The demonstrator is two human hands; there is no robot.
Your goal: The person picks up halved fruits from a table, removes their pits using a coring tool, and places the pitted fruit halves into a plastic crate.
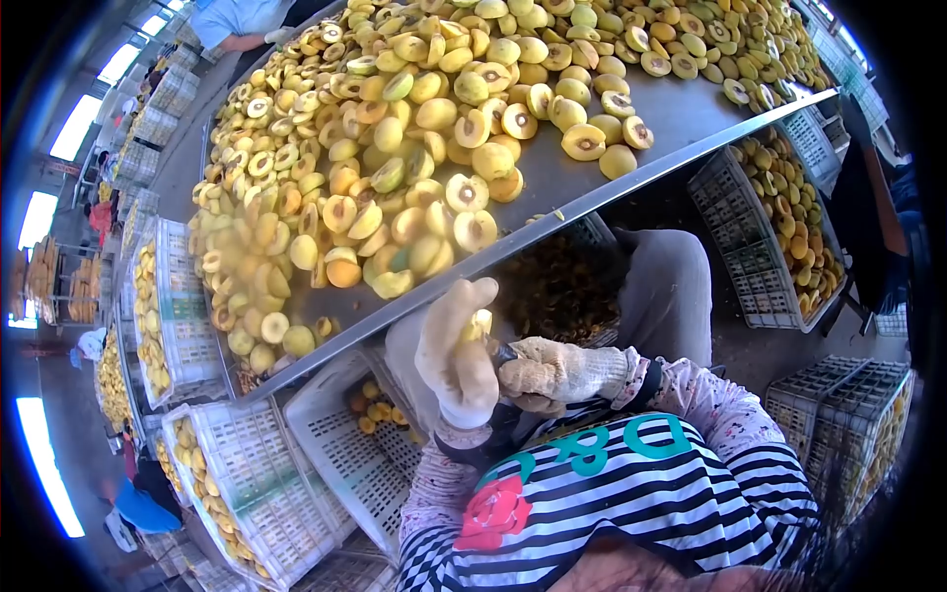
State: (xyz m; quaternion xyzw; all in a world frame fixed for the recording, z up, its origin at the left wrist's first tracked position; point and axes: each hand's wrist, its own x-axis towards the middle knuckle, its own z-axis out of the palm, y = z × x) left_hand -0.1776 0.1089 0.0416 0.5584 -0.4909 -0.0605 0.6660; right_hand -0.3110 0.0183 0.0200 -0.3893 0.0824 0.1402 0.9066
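Both my hands wear off-white work gloves and meet in front of my lap, just below the table edge. In my left hand (456,353) is a piece of yellow stone fruit (480,324), seemingly a peach, gripped between thumb and fingers. My right hand (557,371) is closed in a fist against it, around a small dark tool (505,353) whose tip is hidden by the fruit and fingers. Ahead, a heap of halved yellow peaches (395,138), some showing brown pit hollows, covers much of the metal table (552,192).
Under the table edge, a container of dark scraps (562,291) stands between my knees. A white crate (326,414) with some fruit is at my left. Full crates (755,237) stand right and left. Another person's arm (242,41) reaches in at the far left.
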